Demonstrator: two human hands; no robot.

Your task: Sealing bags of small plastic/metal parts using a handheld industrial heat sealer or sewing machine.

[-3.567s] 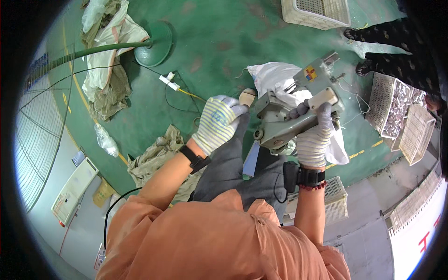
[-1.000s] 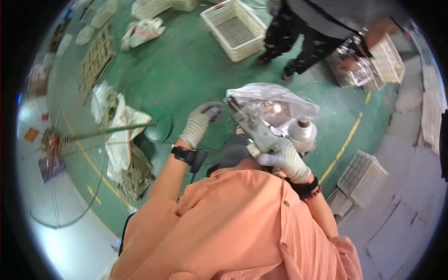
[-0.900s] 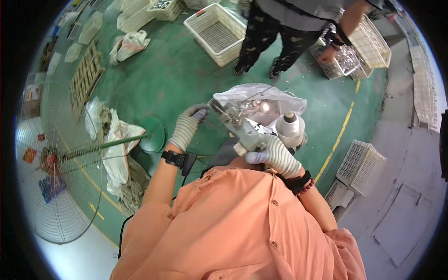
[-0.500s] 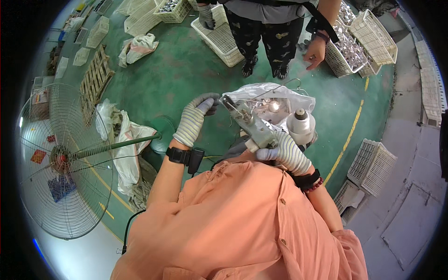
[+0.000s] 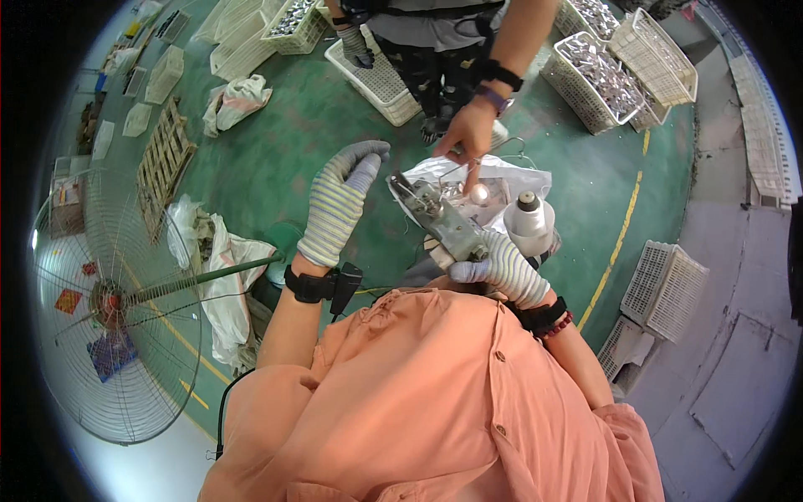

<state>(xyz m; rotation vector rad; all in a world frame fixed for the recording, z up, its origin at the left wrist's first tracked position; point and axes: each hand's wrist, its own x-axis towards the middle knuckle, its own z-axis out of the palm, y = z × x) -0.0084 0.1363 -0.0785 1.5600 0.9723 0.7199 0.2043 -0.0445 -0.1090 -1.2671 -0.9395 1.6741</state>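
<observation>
My right hand [image 5: 510, 272], in a striped knit glove, is wrapped round the rear of a grey metal hand-held bag sewing machine [image 5: 439, 222]. A white thread cone [image 5: 529, 226] stands beside the machine, at its right. My left hand [image 5: 335, 201], in a matching glove, is raised left of the machine's front end. Its thumb and fingertips are pinched together; anything between them is too small to make out. Just beyond the machine lies an open white bag [image 5: 523, 177] with shiny metal parts inside. A co-worker's bare hand [image 5: 470, 134] reaches down over this bag.
A wire-caged fan [image 5: 113, 305] stands at the left. White sacks [image 5: 226, 293] and a wooden pallet [image 5: 167, 163] lie near it. Plastic crates [image 5: 594, 92] of metal parts stand at the far right; more crates [image 5: 665, 289] are stacked along the right wall.
The co-worker has leaned in, and their bare hand has moved from the far right to over the bag. My left hand has risen slightly; my right hand keeps its hold on the sewing machine.
</observation>
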